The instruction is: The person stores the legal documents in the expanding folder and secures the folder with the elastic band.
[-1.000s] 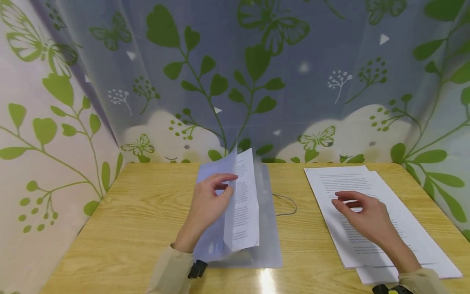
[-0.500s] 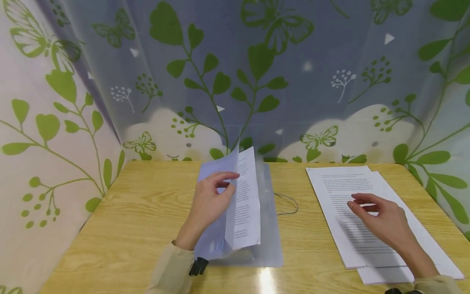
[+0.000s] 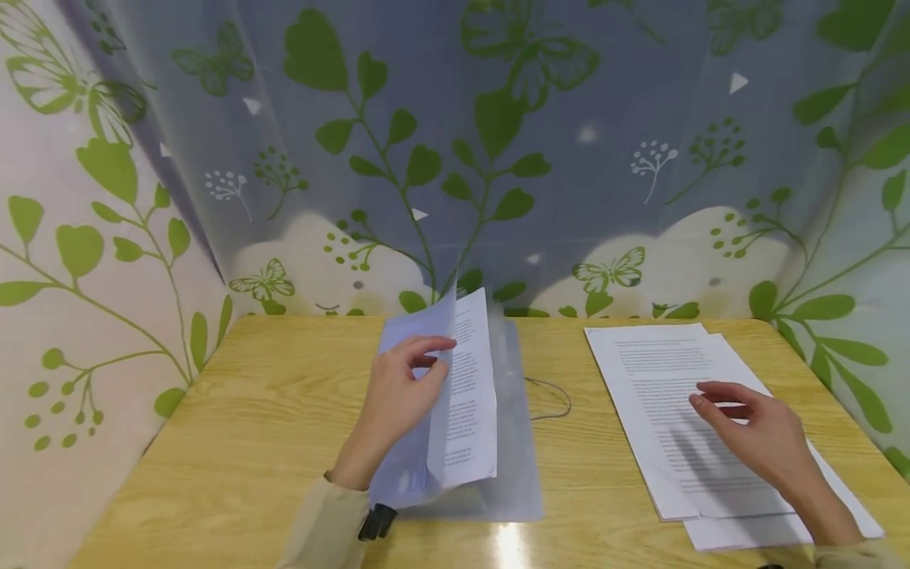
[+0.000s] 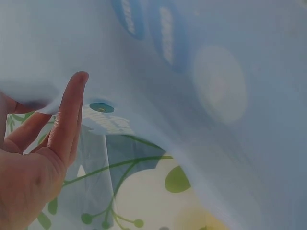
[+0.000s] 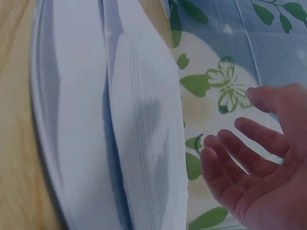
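A translucent bluish plastic document folder (image 3: pixel 522 466) lies at the middle of the table, its cover (image 3: pixel 404 466) lifted toward the left. My left hand (image 3: pixel 407 387) pinches the cover's raised edge between thumb and fingers; the left wrist view shows the plastic sheet from below, with a teal snap button (image 4: pixel 101 107) near the fingers. Inside the folder are printed sheets (image 3: pixel 475 395), tilted up along with the cover. To the right, my right hand (image 3: pixel 764 435) hovers with relaxed fingers above a stack of printed paper (image 3: pixel 661 395). Nothing is between those fingers in the right wrist view (image 5: pixel 259 158).
A thin grey cord loop (image 3: pixel 558 395) sticks out from the folder's right side. The paper stack's lower sheets (image 3: pixel 746 533) stick out askew at the near right. A patterned curtain (image 3: pixel 583 174) hangs behind and beside the wooden table (image 3: pixel 270 427).
My right hand has drifted rightward over the paper stack. The left hand keeps its pinch on the folder cover, almost unmoved; the whole view shifts slightly.
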`<state>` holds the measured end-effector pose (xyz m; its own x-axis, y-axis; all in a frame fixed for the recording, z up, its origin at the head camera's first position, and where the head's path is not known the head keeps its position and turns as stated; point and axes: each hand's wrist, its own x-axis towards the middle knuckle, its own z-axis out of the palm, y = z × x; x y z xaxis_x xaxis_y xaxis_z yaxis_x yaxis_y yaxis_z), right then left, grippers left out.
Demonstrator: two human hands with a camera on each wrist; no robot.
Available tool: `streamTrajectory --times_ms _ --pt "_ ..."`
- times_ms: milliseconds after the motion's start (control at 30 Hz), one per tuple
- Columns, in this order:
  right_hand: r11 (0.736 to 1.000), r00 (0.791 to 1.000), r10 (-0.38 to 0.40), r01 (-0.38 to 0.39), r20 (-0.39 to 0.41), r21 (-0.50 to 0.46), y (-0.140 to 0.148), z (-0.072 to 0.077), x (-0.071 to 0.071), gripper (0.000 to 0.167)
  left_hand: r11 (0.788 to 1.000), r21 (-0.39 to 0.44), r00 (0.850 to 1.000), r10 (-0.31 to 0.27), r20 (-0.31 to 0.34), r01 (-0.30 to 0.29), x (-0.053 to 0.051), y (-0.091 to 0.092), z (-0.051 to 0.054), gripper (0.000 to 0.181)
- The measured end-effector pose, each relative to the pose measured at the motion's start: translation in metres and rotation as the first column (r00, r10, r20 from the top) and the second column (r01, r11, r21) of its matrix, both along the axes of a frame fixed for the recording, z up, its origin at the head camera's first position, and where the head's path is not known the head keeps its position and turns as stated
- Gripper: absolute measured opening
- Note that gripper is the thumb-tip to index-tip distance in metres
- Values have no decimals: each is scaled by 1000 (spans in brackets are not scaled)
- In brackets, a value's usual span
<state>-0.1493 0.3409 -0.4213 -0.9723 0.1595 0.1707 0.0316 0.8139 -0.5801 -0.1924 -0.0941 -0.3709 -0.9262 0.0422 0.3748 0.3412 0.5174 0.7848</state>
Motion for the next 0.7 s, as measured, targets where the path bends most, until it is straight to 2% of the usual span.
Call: streamTrajectory --times_ms 200,433,700 --pt "998 998 -35 33 53 45 11 -3 4 52 1000 -4 1000 -6 15 6 0 -3 1 31" --pt "992 994 -80 72 77 106 33 -7 7 60 1000 5 1000 -21 19 21 -1 -3 1 31" --pt "972 978 -129 92 165 214 46 -8 4 72 1000 4 1000 -14 12 14 0 -6 0 32"
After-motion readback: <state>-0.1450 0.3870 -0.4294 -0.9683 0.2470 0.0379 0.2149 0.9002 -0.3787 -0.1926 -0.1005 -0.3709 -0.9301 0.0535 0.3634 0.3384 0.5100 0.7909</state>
